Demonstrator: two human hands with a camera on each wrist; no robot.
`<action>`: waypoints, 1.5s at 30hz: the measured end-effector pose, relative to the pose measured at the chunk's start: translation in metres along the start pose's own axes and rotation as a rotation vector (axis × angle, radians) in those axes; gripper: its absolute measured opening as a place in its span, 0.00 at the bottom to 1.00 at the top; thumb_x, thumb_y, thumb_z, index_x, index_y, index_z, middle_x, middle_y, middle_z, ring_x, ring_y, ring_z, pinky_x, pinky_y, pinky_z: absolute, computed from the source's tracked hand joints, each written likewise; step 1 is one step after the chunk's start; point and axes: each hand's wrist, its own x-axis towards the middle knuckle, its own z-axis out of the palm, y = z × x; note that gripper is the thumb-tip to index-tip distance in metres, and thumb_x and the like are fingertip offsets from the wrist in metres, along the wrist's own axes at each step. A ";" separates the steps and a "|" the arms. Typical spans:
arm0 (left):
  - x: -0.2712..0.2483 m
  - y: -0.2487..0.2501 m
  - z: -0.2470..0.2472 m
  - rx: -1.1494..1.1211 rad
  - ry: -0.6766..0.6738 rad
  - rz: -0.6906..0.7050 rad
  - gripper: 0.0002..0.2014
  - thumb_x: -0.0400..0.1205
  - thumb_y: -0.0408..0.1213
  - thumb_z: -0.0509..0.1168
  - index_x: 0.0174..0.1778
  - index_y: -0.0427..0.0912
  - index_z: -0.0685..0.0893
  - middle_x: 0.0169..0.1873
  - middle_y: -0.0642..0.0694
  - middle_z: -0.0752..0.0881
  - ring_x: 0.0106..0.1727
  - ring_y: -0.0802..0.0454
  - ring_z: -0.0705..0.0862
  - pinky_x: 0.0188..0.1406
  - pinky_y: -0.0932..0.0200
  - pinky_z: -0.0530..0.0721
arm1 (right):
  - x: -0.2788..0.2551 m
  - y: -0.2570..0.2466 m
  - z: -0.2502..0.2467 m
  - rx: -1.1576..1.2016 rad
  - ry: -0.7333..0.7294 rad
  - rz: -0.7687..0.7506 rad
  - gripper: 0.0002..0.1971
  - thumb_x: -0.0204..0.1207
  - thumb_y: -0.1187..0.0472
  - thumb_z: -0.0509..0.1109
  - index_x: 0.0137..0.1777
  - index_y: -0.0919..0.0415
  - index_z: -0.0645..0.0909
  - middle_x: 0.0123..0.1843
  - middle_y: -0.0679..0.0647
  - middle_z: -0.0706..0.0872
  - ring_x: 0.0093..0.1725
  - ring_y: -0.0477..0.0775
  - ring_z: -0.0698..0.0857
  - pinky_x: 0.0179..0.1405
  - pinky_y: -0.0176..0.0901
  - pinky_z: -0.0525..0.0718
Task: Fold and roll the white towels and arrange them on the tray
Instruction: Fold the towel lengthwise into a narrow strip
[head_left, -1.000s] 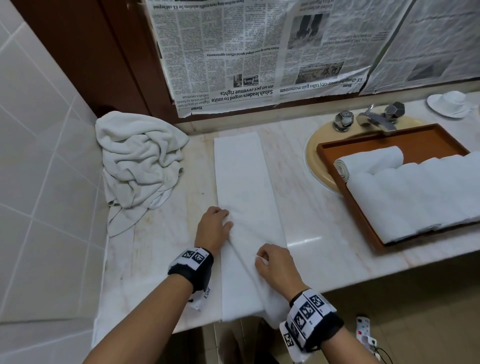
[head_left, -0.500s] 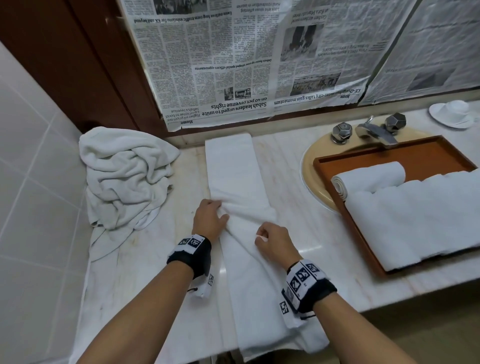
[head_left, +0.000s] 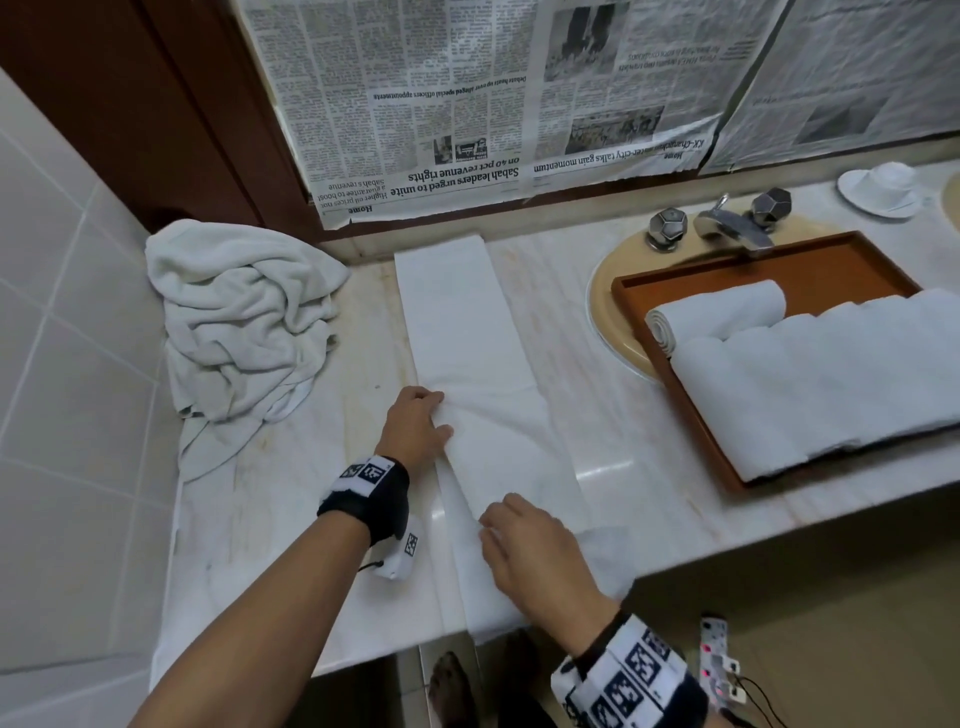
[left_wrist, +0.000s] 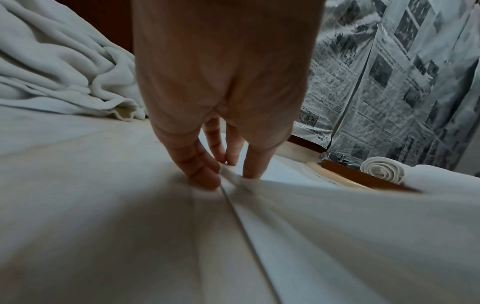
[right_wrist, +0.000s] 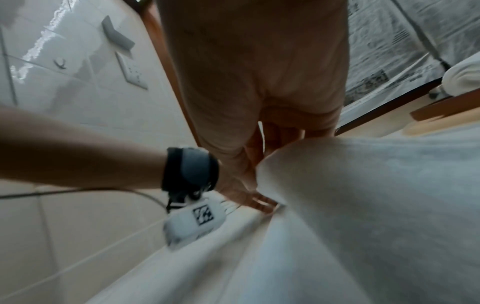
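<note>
Head view | one folded towel (head_left: 467, 338): left hand (head_left: 415, 431) grip pinches edge | right hand (head_left: 530, 545) grip clamps fold

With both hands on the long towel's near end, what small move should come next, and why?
Probably lay the lifted flap flat. The right hand pinches a raised fold of the long towel; the left hand pins its left edge to the counter, and the strip is still unrolled.
</note>
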 end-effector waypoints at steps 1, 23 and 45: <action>-0.001 -0.001 0.000 -0.003 0.000 0.005 0.28 0.81 0.37 0.71 0.78 0.38 0.76 0.74 0.40 0.72 0.71 0.42 0.76 0.72 0.61 0.67 | -0.003 -0.005 0.008 -0.023 -0.007 0.005 0.11 0.88 0.53 0.57 0.57 0.56 0.79 0.53 0.50 0.79 0.48 0.53 0.82 0.42 0.41 0.74; -0.045 -0.016 0.013 -0.112 0.088 0.038 0.26 0.80 0.38 0.72 0.75 0.36 0.79 0.72 0.40 0.77 0.66 0.43 0.81 0.73 0.56 0.73 | -0.032 -0.025 0.070 -0.062 -0.050 0.117 0.12 0.88 0.55 0.56 0.63 0.57 0.76 0.59 0.52 0.80 0.51 0.54 0.83 0.43 0.42 0.75; -0.081 -0.023 0.028 -0.142 0.050 0.021 0.28 0.81 0.36 0.70 0.78 0.39 0.75 0.62 0.46 0.73 0.55 0.54 0.75 0.60 0.68 0.69 | -0.071 -0.021 0.061 -0.111 -0.127 0.031 0.10 0.87 0.59 0.59 0.63 0.56 0.77 0.57 0.53 0.80 0.53 0.56 0.83 0.42 0.43 0.69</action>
